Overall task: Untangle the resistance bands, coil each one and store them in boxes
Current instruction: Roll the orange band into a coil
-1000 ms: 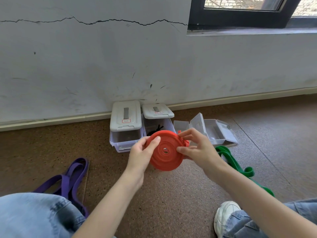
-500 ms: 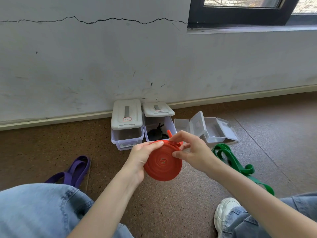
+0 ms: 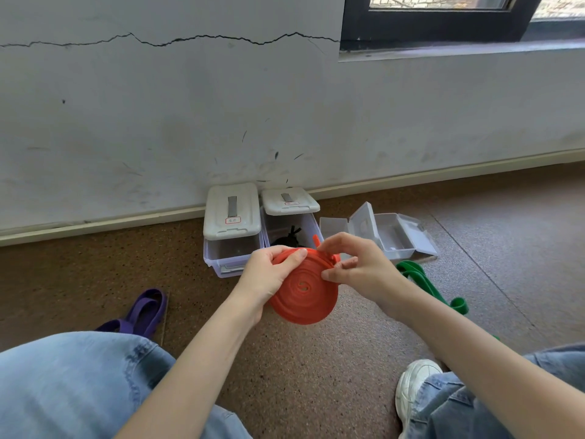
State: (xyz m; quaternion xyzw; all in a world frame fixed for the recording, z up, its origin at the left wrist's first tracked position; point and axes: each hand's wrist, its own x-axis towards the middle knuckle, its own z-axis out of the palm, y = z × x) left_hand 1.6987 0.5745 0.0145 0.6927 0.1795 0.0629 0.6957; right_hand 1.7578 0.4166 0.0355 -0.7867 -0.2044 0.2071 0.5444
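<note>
Sitting on the floor [image 3: 316, 375], the person holds a coiled red band [image 3: 305, 289] in the air before the boxes. The left hand [image 3: 269, 277] grips its left edge, thumb curled over the face; the right hand [image 3: 357, 267] pinches the loose end at the upper rim. A purple band [image 3: 145, 308] lies left, a green band [image 3: 421, 280] right, beside an open clear box [image 3: 395, 236]. Two lidded boxes [image 3: 232, 229] stand against the wall.

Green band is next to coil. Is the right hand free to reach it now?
Probably not yet: the right hand pinches the red coil's loose end. The green band lies uncovered on the floor beside it.
</note>
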